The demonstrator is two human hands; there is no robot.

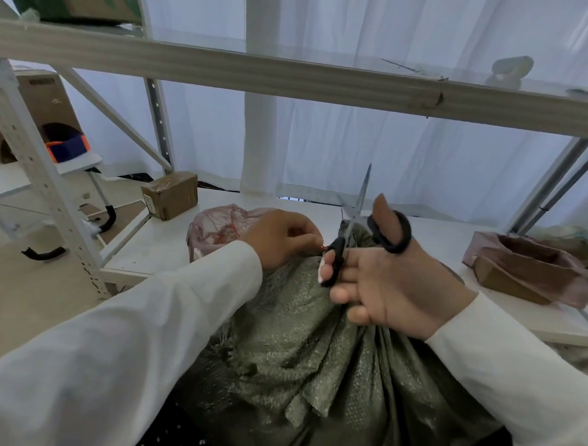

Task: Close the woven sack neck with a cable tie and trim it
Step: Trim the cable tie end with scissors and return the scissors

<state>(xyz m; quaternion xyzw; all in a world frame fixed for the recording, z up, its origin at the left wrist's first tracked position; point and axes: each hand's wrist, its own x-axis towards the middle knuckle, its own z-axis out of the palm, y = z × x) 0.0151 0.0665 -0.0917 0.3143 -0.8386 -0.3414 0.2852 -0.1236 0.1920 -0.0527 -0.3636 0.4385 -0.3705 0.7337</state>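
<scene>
An olive-green woven sack fills the lower middle, its gathered neck rising between my hands. My right hand holds black-handled scissors, thumb through one loop, blades parted and pointing up and away above the neck. My left hand pinches something small and reddish at the neck's left side, just beside the scissor handle; I cannot make out whether it is the cable tie. Both of my arms wear white sleeves.
A white shelf board carries a taped brown box, a pink mesh bag behind my left hand, and a brown paper-lined tray at right. A shelf beam crosses overhead. A white upright stands at left.
</scene>
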